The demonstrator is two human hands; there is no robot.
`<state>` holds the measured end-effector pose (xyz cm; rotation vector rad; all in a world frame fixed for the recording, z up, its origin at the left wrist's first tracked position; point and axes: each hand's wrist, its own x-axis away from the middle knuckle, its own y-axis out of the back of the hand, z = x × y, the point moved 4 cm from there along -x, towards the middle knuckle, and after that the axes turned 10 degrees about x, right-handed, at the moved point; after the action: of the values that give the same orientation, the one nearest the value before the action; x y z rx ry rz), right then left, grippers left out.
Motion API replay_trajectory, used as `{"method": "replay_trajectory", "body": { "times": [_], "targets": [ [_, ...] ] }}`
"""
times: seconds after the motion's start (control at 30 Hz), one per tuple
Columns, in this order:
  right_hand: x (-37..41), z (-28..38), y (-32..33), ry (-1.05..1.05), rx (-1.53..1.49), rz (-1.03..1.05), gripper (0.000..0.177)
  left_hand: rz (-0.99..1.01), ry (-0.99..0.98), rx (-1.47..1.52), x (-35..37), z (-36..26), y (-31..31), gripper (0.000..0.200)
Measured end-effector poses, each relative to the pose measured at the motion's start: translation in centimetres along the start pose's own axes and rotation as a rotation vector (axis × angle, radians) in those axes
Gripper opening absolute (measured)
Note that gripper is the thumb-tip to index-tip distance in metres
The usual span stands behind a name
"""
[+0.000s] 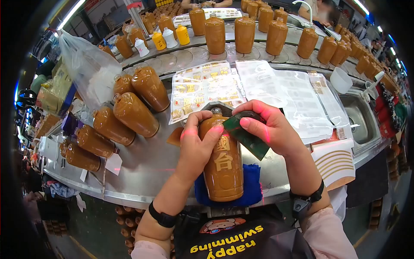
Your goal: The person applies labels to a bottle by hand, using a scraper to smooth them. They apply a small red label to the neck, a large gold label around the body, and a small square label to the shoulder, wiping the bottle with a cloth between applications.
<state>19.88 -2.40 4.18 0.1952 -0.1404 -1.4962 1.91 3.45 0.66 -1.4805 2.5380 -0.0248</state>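
A brown glazed bottle (223,176) with gold characters lies tilted towards me, its neck (216,111) pointing away, on a blue cloth (252,181). My left hand (196,140) is closed around the bottle's left shoulder, the thumb pressed on its front near the characters. Between the fingers and thumb of my right hand (271,127) is a thin dark green scraper-like sheet (250,140), its left edge against the bottle's shoulder. A grey metal holder (219,105) shows behind the neck. The underside of the bottle is hidden.
Sheets of gold labels (205,88) and white backing sheets (297,99) lie beyond my hands. Several brown bottles (136,114) stand at left; more stand on the conveyor (189,56). A sink (360,118) is at right. Co-workers sit across the line.
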Motion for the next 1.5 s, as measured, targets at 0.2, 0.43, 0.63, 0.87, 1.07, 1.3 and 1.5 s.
{"method": "replay_trajectory", "body": {
  "times": [0.2, 0.43, 0.63, 0.87, 1.07, 1.3, 1.5],
  "targets": [
    [0.8, 1.1, 0.2, 0.104, 0.311, -0.231, 0.028, -0.025, -0.016, -0.005, -0.3, 0.5, 0.4, 0.036],
    [1.4, 0.8, -1.1, 0.386, 0.472, -0.264, 0.039, -0.022, 0.07, 0.34, -0.1, 0.6, 1.5, 0.035],
    [-0.4, 1.7, -1.7, 0.442, 0.663, -0.254, 0.025, -0.016, 0.045, 0.21, -0.5, 0.0, 1.1, 0.034],
    [-1.5, 2.3, -3.1, 0.474, 0.739, -0.313, 0.013, -0.013, -0.055, 0.163, -0.5, -0.2, 1.3, 0.031],
    [-2.0, 2.7, -3.3, 0.484, 0.685, -0.316, 0.012, -0.027, -0.101, 0.158, 0.3, -0.6, 1.9, 0.032],
    [-2.5, 2.8, -3.6, 0.464, 0.715, -0.349, 0.012, -0.04, -0.114, 0.17, 0.4, -0.5, 2.5, 0.032],
    [-3.0, 2.4, -4.1, 0.469, 0.722, -0.381, 0.011, -0.051, -0.108, 0.168, 0.1, -0.1, 3.0, 0.032]
  ]
}}
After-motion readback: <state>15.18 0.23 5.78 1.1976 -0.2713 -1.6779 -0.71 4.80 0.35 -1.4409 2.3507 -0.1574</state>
